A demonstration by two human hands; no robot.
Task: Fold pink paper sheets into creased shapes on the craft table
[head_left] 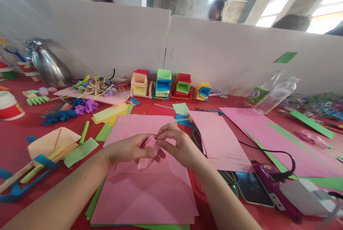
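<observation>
red table cover [16, 140] under everything; on it, near centre, a pink paper stack [144, 197], green edges showing at its near and left sides. to its right, a pile of smaller pink sheets [222, 137], then a smartphone [253, 189] just past the right forearm.

both hands meet over the far half of the stack. left hand [128, 148]: fingers narrow, thumb laid over the work, holding it from the left. right hand [179, 144]: thumb and forefinger tips pinched at its right edge; other fingers curled, partly hidden.

the piece itself: folded pink paper [151, 143], between the hands, above the stack.

risks, as i judge them: layers may slip and the crease run skew if the left thumb eases while the right tips press. too hard a pinch could wrinkle thin paper. pink against pink makes its edges easy to misread. loose sheets underneath could slide if leaned on.

lie: long axis seems near-far, tipped so the far end points slightly right, near end left. much sits behind the thumb; exact fold shape, cannot tell.
</observation>
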